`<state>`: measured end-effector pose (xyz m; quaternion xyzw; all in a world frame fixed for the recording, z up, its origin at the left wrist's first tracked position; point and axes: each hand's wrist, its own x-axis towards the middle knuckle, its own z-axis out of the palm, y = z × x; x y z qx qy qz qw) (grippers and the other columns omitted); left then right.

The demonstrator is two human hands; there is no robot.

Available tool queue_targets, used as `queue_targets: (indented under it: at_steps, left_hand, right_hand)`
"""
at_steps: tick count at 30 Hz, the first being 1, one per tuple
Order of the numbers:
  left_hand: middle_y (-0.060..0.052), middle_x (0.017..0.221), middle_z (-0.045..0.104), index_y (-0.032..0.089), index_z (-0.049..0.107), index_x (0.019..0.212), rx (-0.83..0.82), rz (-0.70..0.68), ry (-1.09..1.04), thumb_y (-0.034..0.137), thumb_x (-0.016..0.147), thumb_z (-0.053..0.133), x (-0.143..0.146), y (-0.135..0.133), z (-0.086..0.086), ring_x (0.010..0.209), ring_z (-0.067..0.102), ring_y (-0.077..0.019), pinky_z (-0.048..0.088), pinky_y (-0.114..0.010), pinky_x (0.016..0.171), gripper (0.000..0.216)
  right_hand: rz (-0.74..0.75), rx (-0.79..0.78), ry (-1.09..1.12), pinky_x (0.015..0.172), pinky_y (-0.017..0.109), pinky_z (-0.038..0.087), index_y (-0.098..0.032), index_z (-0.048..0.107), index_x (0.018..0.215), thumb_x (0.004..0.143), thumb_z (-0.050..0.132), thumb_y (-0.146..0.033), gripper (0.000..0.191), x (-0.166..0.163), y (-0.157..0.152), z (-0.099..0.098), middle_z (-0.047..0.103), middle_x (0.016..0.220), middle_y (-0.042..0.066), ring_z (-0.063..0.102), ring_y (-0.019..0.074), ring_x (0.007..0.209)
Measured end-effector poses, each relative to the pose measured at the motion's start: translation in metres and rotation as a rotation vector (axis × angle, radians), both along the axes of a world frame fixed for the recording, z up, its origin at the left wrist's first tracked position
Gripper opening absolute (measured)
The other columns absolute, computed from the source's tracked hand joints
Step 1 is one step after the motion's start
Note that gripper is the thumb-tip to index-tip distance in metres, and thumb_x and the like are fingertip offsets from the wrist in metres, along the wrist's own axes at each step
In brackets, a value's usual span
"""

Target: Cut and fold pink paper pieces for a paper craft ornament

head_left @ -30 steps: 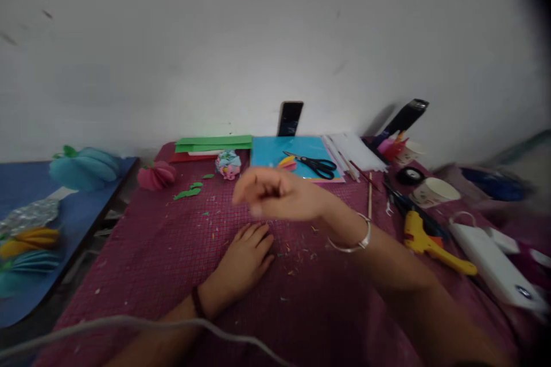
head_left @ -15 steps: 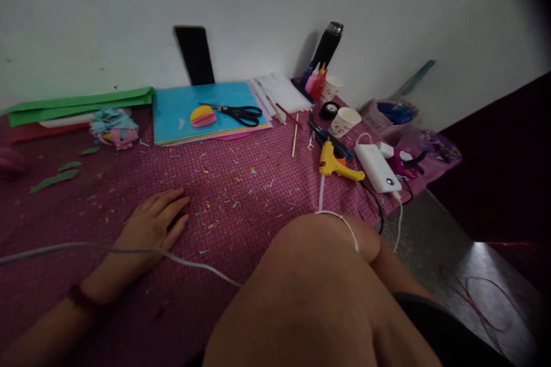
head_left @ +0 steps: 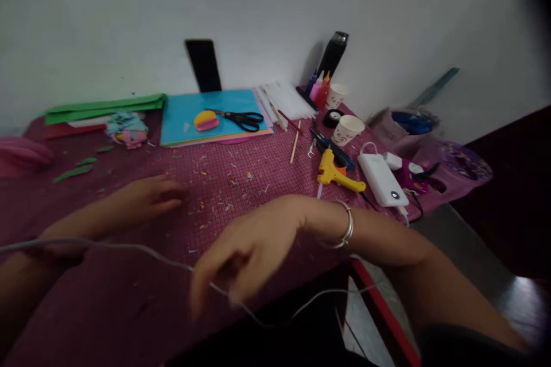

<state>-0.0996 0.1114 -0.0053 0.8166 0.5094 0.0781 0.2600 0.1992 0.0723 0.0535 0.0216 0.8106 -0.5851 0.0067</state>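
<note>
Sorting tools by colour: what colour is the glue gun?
Yellow; the glue gun shows in the head view.

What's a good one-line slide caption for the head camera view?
Blurred right hand at a thin grey cable, left hand on the scrap-strewn red cloth, glue gun and scissors beyond.

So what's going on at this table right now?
A person sits at a table covered in a red checked cloth littered with paper scraps. The left hand lies flat on the cloth, holding nothing. The right hand, blurred, is at a thin grey cable near the table's front edge; whether it grips it is unclear. Black scissors rest on blue paper, and a yellow glue gun lies to the right.
</note>
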Motion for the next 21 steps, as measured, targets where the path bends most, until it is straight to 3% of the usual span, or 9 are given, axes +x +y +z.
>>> queue_targets:
  at_steps: [2, 4, 5, 8, 10, 12, 17, 21]
  left_hand:
    - [-0.006, 0.082, 0.073, 0.02, 0.072, 0.081, 0.014, 0.071, 0.003, 0.055, 0.063, 0.064, 0.002, 0.03, 0.019, 0.077, 0.067, -0.027, 0.052, -0.049, 0.083, 0.04]
    - [-0.008, 0.087, 0.072, 0.018, 0.071, 0.087, 0.111, 0.171, -0.015, 0.049, 0.067, 0.065, 0.009, 0.06, 0.031, 0.083, 0.066, -0.0271, 0.05, -0.047, 0.087, 0.038]
    - [-0.01, 0.094, 0.072, 0.017, 0.07, 0.094, 0.169, 0.227, -0.032, 0.046, 0.071, 0.064, 0.015, 0.074, 0.034, 0.087, 0.066, -0.0274, 0.05, -0.045, 0.088, 0.038]
    - [-0.017, 0.125, 0.063, 0.013, 0.056, 0.127, 0.298, 0.364, -0.125, 0.04, 0.078, 0.062, 0.041, 0.112, 0.032, 0.101, 0.064, -0.0273, 0.051, -0.04, 0.086, 0.056]
    - [-0.021, 0.131, 0.058, 0.012, 0.048, 0.134, 0.329, 0.433, -0.183, 0.044, 0.076, 0.068, 0.057, 0.131, 0.024, 0.102, 0.063, -0.0279, 0.052, -0.04, 0.085, 0.069]
    - [-0.021, 0.13, 0.058, 0.011, 0.05, 0.131, 0.338, 0.497, -0.236, 0.045, 0.076, 0.071, 0.069, 0.145, 0.015, 0.103, 0.062, -0.028, 0.051, -0.042, 0.087, 0.068]
    - [-0.01, 0.112, 0.064, 0.014, 0.063, 0.104, 0.315, 0.607, -0.342, 0.034, 0.086, 0.067, 0.069, 0.162, 0.004, 0.105, 0.06, -0.0242, 0.047, -0.048, 0.094, 0.027]
    - [-0.006, 0.095, 0.065, 0.013, 0.063, 0.079, 0.253, 0.637, -0.509, 0.028, 0.081, 0.071, 0.06, 0.166, 0.006, 0.099, 0.061, -0.022, 0.048, -0.045, 0.092, 0.017]
  right_hand:
    - [-0.145, 0.235, -0.09, 0.072, 0.018, 0.046, -0.017, 0.07, 0.099, 0.082, 0.061, -0.006, 0.022, 0.005, 0.037, -0.005, 0.072, 0.093, -0.001, 0.064, 0.009, 0.079]
    - [-0.525, 0.549, -0.213, 0.078, 0.021, 0.047, -0.016, 0.068, 0.104, 0.085, 0.054, -0.004, 0.027, 0.015, 0.078, -0.013, 0.071, 0.098, 0.001, 0.064, 0.0109, 0.085]
    - [-0.748, 0.689, -0.279, 0.079, 0.022, 0.047, -0.018, 0.066, 0.108, 0.088, 0.051, -0.008, 0.027, 0.02, 0.099, -0.018, 0.071, 0.098, 0.0, 0.064, 0.0113, 0.085]
    - [-0.98, 0.874, -0.315, 0.089, 0.033, 0.046, -0.009, 0.06, 0.121, 0.092, 0.044, -0.012, 0.033, 0.029, 0.154, -0.031, 0.065, 0.113, 0.014, 0.061, 0.0209, 0.1]
    - [-1.034, 0.953, -0.334, 0.097, 0.039, 0.042, -0.009, 0.059, 0.123, 0.091, 0.049, -0.014, 0.035, 0.028, 0.18, -0.038, 0.06, 0.122, 0.018, 0.056, 0.0267, 0.113]
    - [-1.04, 1.007, -0.366, 0.1, 0.04, 0.039, -0.011, 0.06, 0.123, 0.089, 0.052, -0.016, 0.035, 0.024, 0.194, -0.044, 0.059, 0.123, 0.018, 0.053, 0.0291, 0.117]
    - [-0.992, 1.081, -0.437, 0.097, 0.04, 0.039, -0.014, 0.059, 0.124, 0.089, 0.051, -0.016, 0.036, 0.011, 0.205, -0.051, 0.062, 0.118, 0.018, 0.056, 0.0305, 0.113]
    - [-0.958, 1.097, -0.475, 0.091, 0.037, 0.042, -0.014, 0.061, 0.122, 0.085, 0.054, -0.014, 0.037, 0.006, 0.216, -0.049, 0.065, 0.113, 0.017, 0.06, 0.0299, 0.106]
